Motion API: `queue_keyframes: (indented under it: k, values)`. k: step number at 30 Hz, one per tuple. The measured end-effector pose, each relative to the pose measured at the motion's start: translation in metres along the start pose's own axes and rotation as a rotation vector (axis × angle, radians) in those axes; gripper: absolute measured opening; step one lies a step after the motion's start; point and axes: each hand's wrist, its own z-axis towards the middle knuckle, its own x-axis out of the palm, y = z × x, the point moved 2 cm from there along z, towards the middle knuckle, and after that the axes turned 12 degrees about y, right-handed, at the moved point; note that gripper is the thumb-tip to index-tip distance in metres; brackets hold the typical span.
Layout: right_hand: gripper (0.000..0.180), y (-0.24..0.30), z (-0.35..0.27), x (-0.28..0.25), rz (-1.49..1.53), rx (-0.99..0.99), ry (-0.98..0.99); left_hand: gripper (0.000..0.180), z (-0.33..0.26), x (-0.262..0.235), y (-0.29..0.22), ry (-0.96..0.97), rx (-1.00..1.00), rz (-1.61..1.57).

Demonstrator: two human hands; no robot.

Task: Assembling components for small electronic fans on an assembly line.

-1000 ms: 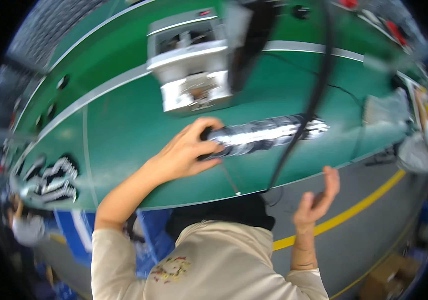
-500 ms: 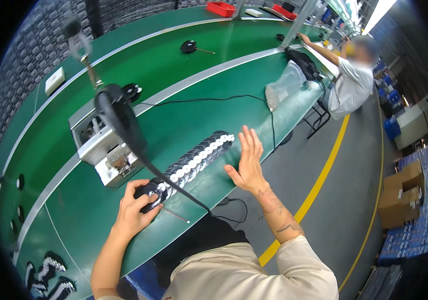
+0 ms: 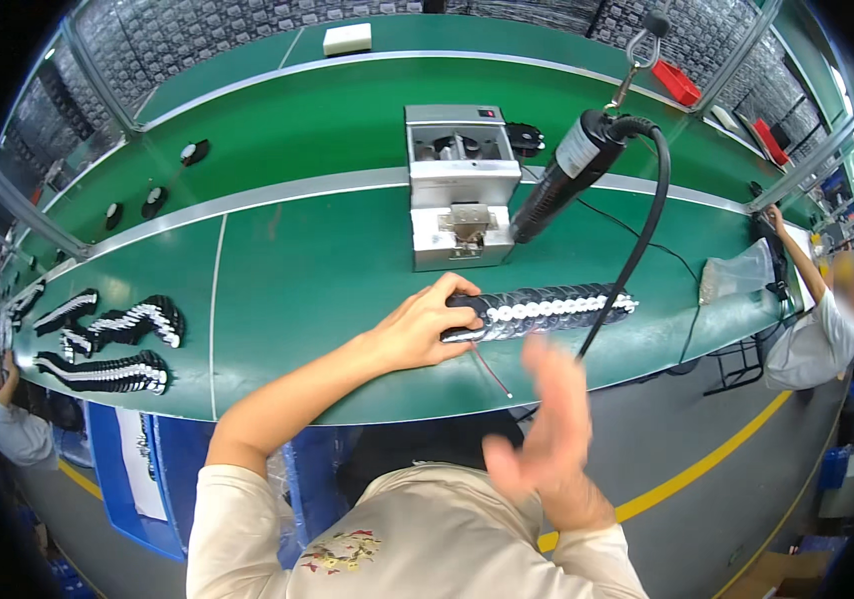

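Note:
My left hand (image 3: pixel 425 326) rests on the left end of a long row of black and white parts (image 3: pixel 547 308) lying on the green workbench (image 3: pixel 297 290). Its fingers curl over the end piece. My right hand (image 3: pixel 547 434) hovers open and blurred in front of the bench edge, below the row, holding nothing. A thin red wire (image 3: pixel 492 371) lies between the two hands. A black electric screwdriver (image 3: pixel 567 178) hangs from a hook above the row, its cable (image 3: pixel 636 250) looping down across the parts.
A grey feeder machine (image 3: pixel 460 182) stands behind the row. More stacks of black and white parts (image 3: pixel 112 339) lie at the bench's left end. A person (image 3: pixel 816 319) sits at the right end by a clear plastic bag (image 3: pixel 736 275). Red bins (image 3: pixel 676 82) sit far back.
The view has swung back toward the bench centre. My left hand stays on the row's left end. My right hand dropped from beside the row to below the bench edge.

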Motion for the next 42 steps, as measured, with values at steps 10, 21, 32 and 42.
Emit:
queue_keyframes:
  k: [10,21,32,42]
  values:
    - [0.069,-0.122,0.145,-0.036,0.456,0.266,-0.166,0.028,-0.017,-0.003,0.012,-0.049,-0.007,-0.003]
    - [0.038,-0.085,0.167,-0.012,0.637,-0.023,-0.164,0.030,-0.021,-0.004,0.013,-0.021,-0.050,-0.010]
    - [0.025,-0.110,0.182,0.009,0.605,0.078,-0.091,0.028,-0.015,-0.001,0.012,-0.027,-0.045,-0.031]
    - [0.035,-0.088,0.133,0.004,0.787,0.086,-0.070,0.029,-0.016,-0.002,0.015,-0.074,-0.041,-0.007]
